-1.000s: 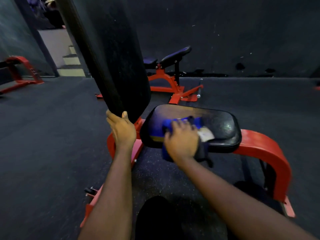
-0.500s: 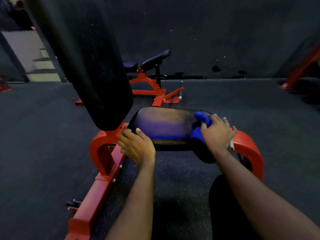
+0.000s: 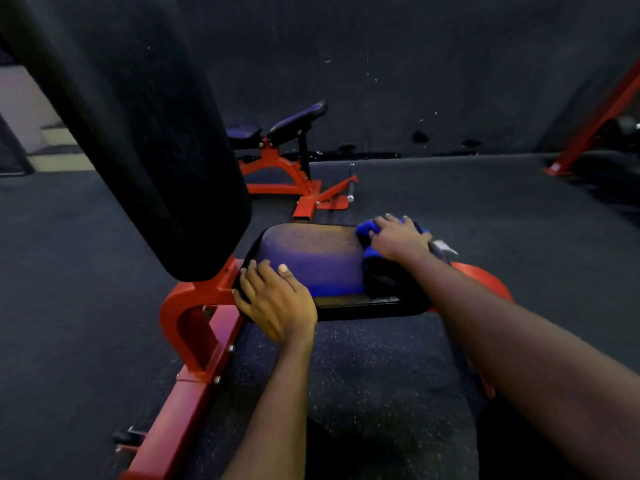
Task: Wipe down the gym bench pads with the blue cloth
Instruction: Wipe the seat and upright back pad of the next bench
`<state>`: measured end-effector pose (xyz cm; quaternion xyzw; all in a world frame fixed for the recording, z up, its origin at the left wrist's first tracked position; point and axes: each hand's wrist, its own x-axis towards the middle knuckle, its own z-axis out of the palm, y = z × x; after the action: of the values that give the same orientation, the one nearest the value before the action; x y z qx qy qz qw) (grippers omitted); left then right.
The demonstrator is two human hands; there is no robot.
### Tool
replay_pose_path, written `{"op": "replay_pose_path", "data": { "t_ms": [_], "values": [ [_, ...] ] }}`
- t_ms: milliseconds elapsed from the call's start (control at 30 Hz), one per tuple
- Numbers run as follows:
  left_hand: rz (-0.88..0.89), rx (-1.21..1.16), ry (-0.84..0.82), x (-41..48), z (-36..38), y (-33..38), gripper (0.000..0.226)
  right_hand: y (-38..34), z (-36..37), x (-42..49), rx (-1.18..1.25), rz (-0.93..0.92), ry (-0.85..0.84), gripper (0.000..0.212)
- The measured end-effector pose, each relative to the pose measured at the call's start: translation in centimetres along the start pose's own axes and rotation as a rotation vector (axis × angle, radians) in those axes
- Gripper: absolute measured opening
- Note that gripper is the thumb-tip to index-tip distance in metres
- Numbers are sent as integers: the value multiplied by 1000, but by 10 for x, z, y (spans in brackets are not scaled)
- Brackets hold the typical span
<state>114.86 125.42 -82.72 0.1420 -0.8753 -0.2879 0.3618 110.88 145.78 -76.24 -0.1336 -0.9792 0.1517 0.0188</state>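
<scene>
The black seat pad (image 3: 311,258) of a red-framed bench (image 3: 194,327) lies in front of me, with a damp sheen on its top. My right hand (image 3: 398,239) presses the blue cloth (image 3: 369,230) onto the pad's far right end; part of the cloth hangs dark over the near edge. My left hand (image 3: 277,299) grips the pad's near left corner, fingers curled over the rim. The tall black back pad (image 3: 138,133) rises steeply at the left, above my left hand.
A second red bench (image 3: 284,161) with dark pads stands behind on the dark rubber floor. A red slanted frame (image 3: 595,123) leans at the far right. Pale steps (image 3: 52,147) show at the far left. A dark wall closes the back.
My right hand has slid the cloth from the pad's middle to its right end. My left hand came down off the back pad onto the seat pad's near left corner.
</scene>
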Motion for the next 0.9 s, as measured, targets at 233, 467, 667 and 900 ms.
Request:
{"op": "replay_pose_path", "data": {
  "t_ms": [233,467,667,900],
  "values": [
    [41,-182,-1,-3,-9,-14,44,-7,19,-68,-117,-258,83,45],
    [-51,-294,-13,3,-8,-28,53,-33,21,-31,-109,-320,18,44],
    [-68,-406,-111,2,-22,-40,44,-71,25,27,-123,-323,-36,44],
    [-99,-582,-73,8,-34,-52,54,-94,46,-61,-90,-611,-21,47]
  ]
}}
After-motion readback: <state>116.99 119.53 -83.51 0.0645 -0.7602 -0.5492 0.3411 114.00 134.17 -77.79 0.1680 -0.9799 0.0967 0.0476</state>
